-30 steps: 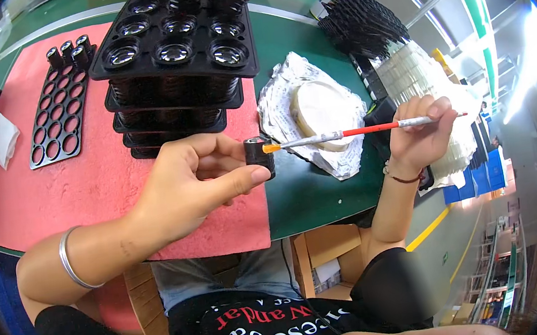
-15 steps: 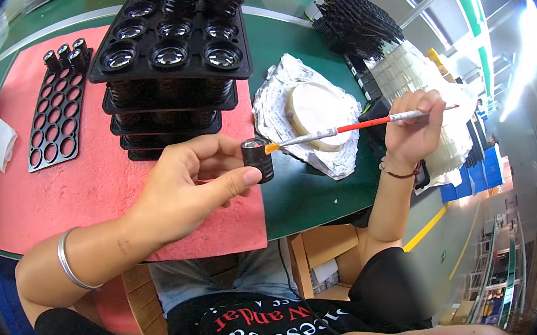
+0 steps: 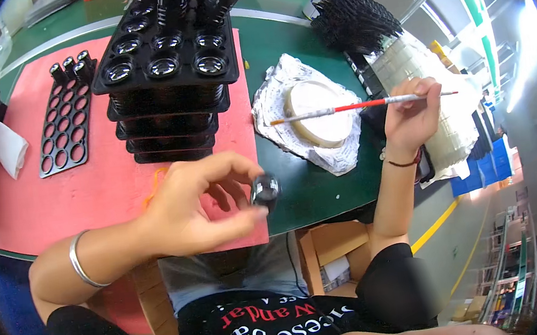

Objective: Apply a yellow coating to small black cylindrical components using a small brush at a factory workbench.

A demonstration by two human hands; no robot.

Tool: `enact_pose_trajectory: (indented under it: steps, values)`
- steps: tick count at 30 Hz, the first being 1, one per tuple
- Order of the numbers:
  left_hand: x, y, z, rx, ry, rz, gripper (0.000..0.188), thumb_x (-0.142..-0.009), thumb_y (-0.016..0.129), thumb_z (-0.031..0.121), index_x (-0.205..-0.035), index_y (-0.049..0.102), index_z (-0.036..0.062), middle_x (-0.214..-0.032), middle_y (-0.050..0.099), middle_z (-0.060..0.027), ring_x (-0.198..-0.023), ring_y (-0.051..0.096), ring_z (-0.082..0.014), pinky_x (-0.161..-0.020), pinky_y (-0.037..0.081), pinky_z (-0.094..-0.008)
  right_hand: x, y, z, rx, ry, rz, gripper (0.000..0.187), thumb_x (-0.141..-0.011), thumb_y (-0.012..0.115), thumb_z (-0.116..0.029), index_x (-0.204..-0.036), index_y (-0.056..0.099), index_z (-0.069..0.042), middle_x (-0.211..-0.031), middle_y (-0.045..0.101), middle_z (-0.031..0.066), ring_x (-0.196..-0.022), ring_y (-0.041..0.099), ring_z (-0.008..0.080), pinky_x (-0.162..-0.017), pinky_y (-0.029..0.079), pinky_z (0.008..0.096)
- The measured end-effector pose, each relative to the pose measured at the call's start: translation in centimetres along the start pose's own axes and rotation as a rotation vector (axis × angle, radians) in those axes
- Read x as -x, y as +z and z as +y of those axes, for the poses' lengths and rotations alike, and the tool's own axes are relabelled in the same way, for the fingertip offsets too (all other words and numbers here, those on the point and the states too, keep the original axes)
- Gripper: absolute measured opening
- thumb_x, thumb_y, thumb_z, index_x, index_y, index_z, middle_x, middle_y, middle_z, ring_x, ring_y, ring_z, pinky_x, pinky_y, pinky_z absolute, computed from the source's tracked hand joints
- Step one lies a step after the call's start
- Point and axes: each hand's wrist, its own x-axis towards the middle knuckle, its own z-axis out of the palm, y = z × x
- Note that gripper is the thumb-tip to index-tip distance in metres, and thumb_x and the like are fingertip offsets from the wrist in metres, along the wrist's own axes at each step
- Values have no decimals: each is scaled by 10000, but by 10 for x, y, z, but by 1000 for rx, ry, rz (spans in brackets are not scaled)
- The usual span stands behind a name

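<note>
Between the thumb and fingers of my left hand [image 3: 183, 203] is a small black lens barrel [image 3: 265, 191], its glass end tipped up toward me, over the front edge of the pink mat. My right hand [image 3: 413, 114], raised to the right, pinches a thin paintbrush [image 3: 344, 108] with a red and silver handle. The brush lies nearly level, its bristles pointing left and apart from the lens barrel. Behind the brush, a round white-topped dish [image 3: 327, 131] rests on crumpled white cloth [image 3: 271, 101].
Stacked black trays [image 3: 165, 85] hold several lens barrels on the pink mat [image 3: 22, 215]. Left of them lies a black perforated rack [image 3: 68, 132] with several barrels at its far end. A folded white tissue [image 3: 11, 149] is at the left; black trays [image 3: 357, 18] pile up at the back right.
My left hand has turned the lens barrel glass end toward me and moved slightly nearer. The brush tip has come off the barrel and now sits higher, over the cloth.
</note>
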Motion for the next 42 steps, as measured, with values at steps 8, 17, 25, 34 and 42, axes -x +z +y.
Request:
enact_pose_trajectory:
  steps: [8, 17, 25, 34, 42]
  values:
    - [24, -59, 34, -279, 960, 602, 160, -792, 471, 38, -934, 453, -33, -809, 543, -164, -622, 517, -166, -539, 452, -265, -4, -13, 2, -39, -15, 205, 304, -872, 410, -273, -698, 483, -35, -600, 441, 43, -511, 386, 114, -468, 306, 240]
    - [57, -223, -54, -536, -36, 1010, 284, -721, 646, 162, -919, 564, -24, -814, 594, -74, -756, 560, -128, -688, 440, -233, -6, -7, 2, -114, -1, 297, 299, -868, 427, -258, -716, 511, -14, -577, 470, 61, -496, 393, 121, -473, 311, 243]
    - [48, -232, -82, -1156, -176, 978, 319, -678, 660, 281, -822, 608, 1, -804, 610, -128, -719, 576, -225, -651, 440, -309, -5, -13, 3, -86, -30, 225, 292, -863, 442, -244, -713, 530, -10, -581, 497, 64, -489, 413, 123, -474, 329, 247]
    - [38, -221, -63, -1088, -359, 876, 307, -690, 626, 260, -882, 613, 21, -828, 611, -142, -764, 581, -247, -682, 433, -333, -6, -15, 4, -71, -32, 251, 285, -860, 451, -244, -716, 533, -12, -579, 504, 66, -485, 422, 121, -474, 341, 248]
    - [23, -157, 27, -1271, -16, 1028, 236, -746, 580, 266, -864, 621, 66, -834, 600, -74, -777, 547, -204, -699, 413, -308, -3, -9, 6, 54, -107, 250, 280, -865, 441, -217, -727, 534, 8, -609, 525, 79, -483, 469, 114, -464, 393, 224]
